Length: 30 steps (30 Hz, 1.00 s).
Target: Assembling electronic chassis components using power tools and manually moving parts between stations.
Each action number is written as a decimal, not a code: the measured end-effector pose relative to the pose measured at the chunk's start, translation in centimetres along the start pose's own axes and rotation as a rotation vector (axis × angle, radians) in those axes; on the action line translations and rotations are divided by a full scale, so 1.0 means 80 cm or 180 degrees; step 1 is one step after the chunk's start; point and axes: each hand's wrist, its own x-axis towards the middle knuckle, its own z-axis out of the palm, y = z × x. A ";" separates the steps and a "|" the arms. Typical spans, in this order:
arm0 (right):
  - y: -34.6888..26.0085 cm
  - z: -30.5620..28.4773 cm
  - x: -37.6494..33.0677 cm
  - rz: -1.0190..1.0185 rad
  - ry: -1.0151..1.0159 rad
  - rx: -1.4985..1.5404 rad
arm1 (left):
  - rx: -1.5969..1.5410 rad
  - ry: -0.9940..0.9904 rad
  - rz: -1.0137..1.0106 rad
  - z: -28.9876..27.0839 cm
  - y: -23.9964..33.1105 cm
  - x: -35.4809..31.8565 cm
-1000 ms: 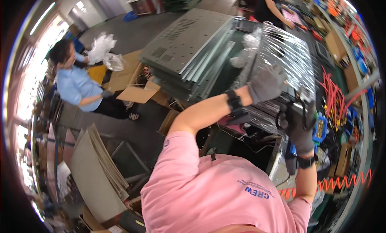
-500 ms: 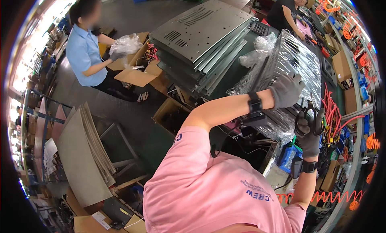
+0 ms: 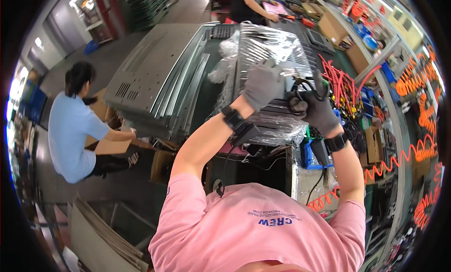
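A stack of slotted dark metal panels wrapped in clear plastic film (image 3: 277, 42) lies on the bench in front of me. My left hand (image 3: 262, 86), in a grey glove, is over the film with its fingers curled. What its fingers grip, if anything, is hidden. Just to the right, my right hand (image 3: 319, 113), also gloved, is closed on black-handled scissors (image 3: 304, 82). The scissors are beside the right edge of the wrapped panels, near my left hand. Their blades are hard to make out.
Bare metal panels (image 3: 145, 61) are stacked to the left. Red cables (image 3: 336, 82) and a blue bin (image 3: 311, 154) are at the right, near a coiled red hose (image 3: 394, 161). A person in light blue (image 3: 75, 131) bends over a cardboard box (image 3: 112, 146); another person (image 3: 249, 9) works at the far end.
My view has turned, so the bench sits more to the left. Both hands are now closer together over the wrapped panels. The person in blue has bent lower, hands down at the box.
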 end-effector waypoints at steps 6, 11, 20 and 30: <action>-0.028 0.004 0.035 0.0357 0.0159 0.1085 | -0.0437 0.0344 -0.0278 0.000 0.003 0.004; -0.032 -0.041 0.100 0.0335 -0.0032 0.1273 | -0.0860 0.0707 -0.0436 -0.009 -0.002 0.003; -0.076 -0.078 0.178 0.0299 0.0319 0.1106 | -0.1209 0.1280 -0.0477 -0.017 0.004 -0.006; -0.104 -0.144 0.256 0.0322 0.0263 0.1596 | -0.1282 0.1306 -0.0656 -0.024 0.001 -0.014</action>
